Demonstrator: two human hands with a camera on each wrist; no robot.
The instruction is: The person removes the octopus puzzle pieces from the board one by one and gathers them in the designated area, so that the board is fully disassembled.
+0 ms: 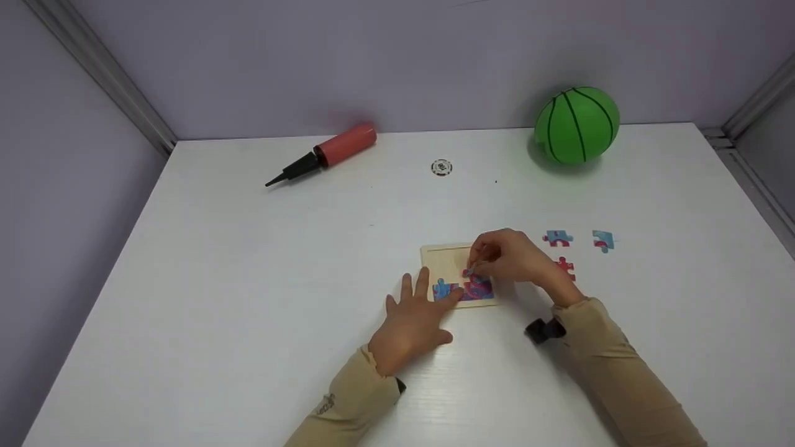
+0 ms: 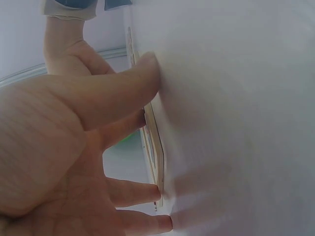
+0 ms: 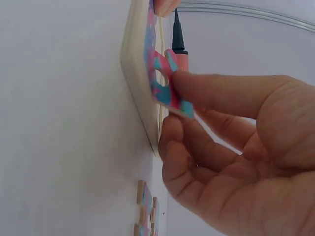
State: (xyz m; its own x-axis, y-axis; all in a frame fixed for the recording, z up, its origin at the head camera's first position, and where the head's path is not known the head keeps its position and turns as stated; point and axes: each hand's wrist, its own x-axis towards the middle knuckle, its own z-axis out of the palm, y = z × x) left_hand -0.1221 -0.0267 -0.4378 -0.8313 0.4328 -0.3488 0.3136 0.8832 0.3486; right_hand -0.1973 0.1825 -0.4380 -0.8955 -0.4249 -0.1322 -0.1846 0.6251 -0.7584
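A small wooden puzzle tray (image 1: 445, 261) lies on the white table (image 1: 248, 279), with blue and pink pieces (image 1: 478, 289) set along its near edge. My right hand (image 1: 506, 254) hovers over the tray and pinches a pink and blue puzzle piece (image 3: 166, 83) between thumb and fingers, held tilted against the tray (image 3: 138, 83). My left hand (image 1: 413, 320) lies flat with straight fingers, its fingertips (image 2: 147, 64) pressing the tray's (image 2: 155, 142) left near corner. Three loose puzzle pieces (image 1: 558, 238) lie to the right of the tray.
A red and black hand pump (image 1: 326, 152) lies at the back left. A green ball (image 1: 576, 124) stands at the back right against the wall. A small round disc (image 1: 441, 167) sits between them. Grey walls enclose the table on three sides.
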